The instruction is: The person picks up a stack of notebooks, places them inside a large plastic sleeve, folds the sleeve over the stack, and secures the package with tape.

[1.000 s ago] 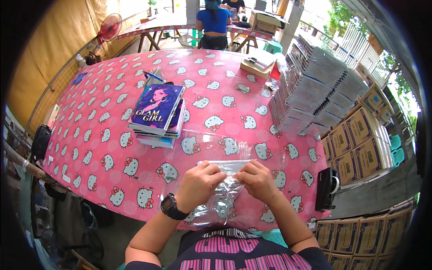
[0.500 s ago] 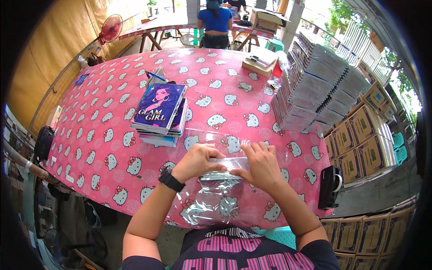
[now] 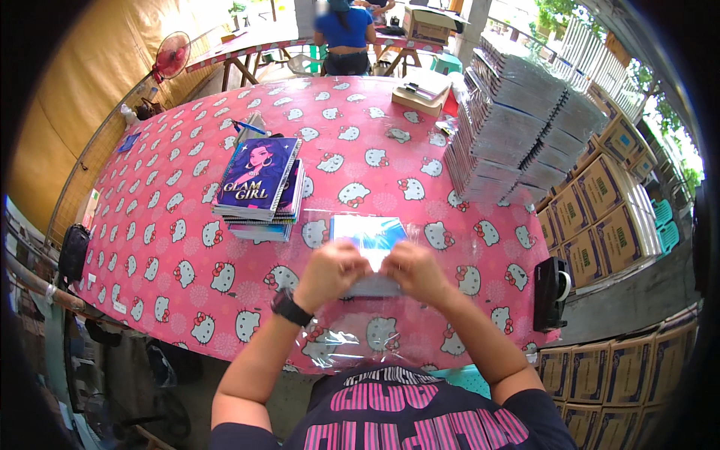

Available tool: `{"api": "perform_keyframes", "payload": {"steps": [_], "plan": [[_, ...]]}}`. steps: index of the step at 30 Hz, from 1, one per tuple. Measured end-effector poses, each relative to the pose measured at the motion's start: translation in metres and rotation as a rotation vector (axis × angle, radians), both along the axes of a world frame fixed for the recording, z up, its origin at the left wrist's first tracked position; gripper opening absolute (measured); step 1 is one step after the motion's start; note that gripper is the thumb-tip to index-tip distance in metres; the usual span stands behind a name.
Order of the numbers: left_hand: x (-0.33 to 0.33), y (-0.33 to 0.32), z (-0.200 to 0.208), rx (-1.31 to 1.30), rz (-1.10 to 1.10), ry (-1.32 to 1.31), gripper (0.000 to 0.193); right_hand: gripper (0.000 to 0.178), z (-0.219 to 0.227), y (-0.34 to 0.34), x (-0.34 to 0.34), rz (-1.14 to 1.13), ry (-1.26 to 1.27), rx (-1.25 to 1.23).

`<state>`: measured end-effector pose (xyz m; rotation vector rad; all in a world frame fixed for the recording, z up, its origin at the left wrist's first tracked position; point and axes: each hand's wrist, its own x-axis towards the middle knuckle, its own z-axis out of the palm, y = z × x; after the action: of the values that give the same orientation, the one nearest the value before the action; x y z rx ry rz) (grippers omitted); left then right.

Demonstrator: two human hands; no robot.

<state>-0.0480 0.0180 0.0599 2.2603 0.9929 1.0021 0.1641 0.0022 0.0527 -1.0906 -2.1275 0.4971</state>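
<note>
A small stack of notebooks (image 3: 367, 226) with a blue and white glossy top lies before me near the table's front edge, with strong glare on it. Over its near side, my left hand (image 3: 334, 276) and my right hand (image 3: 412, 271) are closed in pinches, close together. Clear plastic film (image 3: 352, 334) is in their fingers, and a crinkled sheet of it spreads toward my body. My fingertips are partly hidden by glare. To the left stands a pile of spiral notebooks (image 3: 259, 180) with a purple illustrated cover on top.
Tall stacks of plastic-wrapped spiral notebooks (image 3: 517, 112) stand at the table's right. A box with papers (image 3: 421, 94) sits at the back, a black dispenser (image 3: 551, 292) at the right edge. Cardboard cartons (image 3: 592, 195) are piled beyond. A person in blue (image 3: 345, 34) is at another table.
Both hands have drawn in toward each other and lowered slightly over the stack. Its blue top now shows beyond my fingers, where shiny film and my hands covered it before.
</note>
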Motion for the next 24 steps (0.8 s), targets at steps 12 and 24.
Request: {"api": "perform_keyframes", "payload": {"steps": [12,24], "plan": [[0.011,-0.066,-0.082,0.003,0.553,0.285,0.102,0.037,-0.082,-0.044,-0.015,-0.308,-0.132,-0.446],[0.01,-0.081,-0.145,-0.626,0.572,-0.287,0.1,0.031,-0.057,-0.134,0.233,-1.24,0.036,0.151]]}}
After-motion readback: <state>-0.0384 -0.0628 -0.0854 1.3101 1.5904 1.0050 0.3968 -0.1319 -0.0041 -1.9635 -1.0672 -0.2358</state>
